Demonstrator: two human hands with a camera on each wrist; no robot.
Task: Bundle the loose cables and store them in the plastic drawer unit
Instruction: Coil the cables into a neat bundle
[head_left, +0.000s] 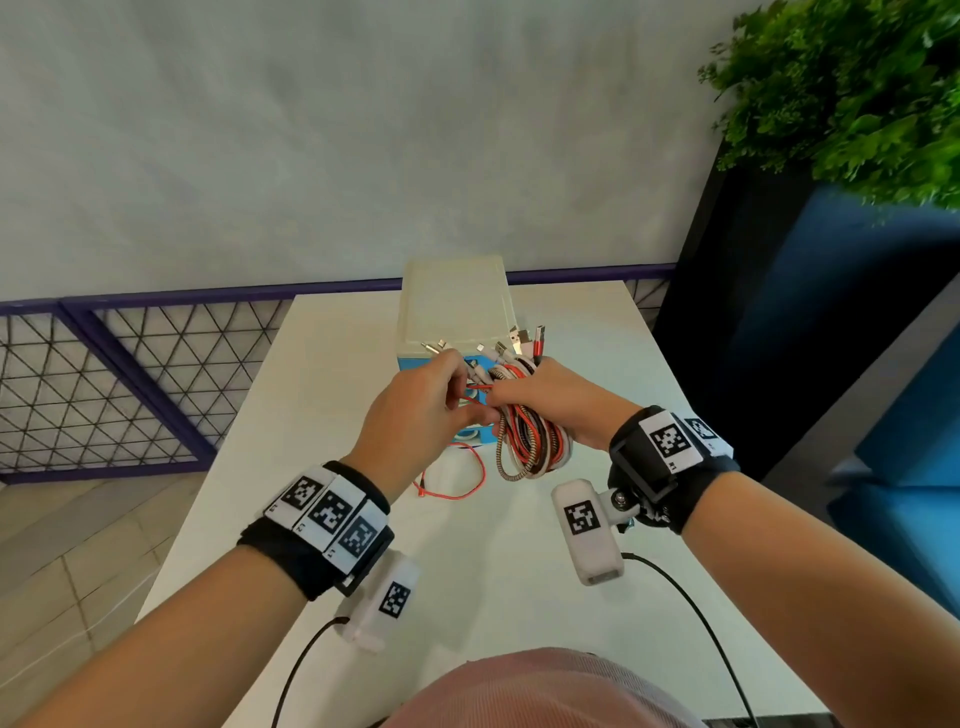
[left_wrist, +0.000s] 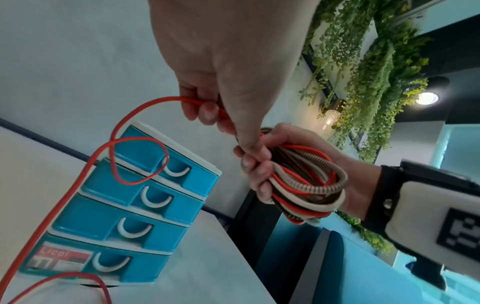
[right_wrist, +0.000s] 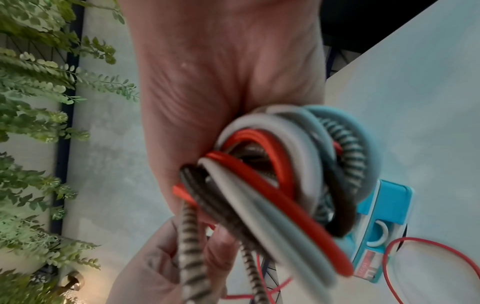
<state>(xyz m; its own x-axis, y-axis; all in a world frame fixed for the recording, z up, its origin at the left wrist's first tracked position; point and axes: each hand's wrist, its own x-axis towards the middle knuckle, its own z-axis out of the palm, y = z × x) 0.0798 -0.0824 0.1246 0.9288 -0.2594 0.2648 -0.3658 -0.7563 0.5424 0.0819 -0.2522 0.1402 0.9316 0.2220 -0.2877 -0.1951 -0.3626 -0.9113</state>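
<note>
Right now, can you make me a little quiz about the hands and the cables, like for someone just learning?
1. True or false: the right hand grips the cable bundle.
2. Which cable does the left hand pinch? A) the red cable B) a white one C) a striped one
3. Fill in: all four blue drawers of the drawer unit are ____.

Key: 1 true. 2 A; its free end trails down onto the table in front of the unit. 3 closed.
</note>
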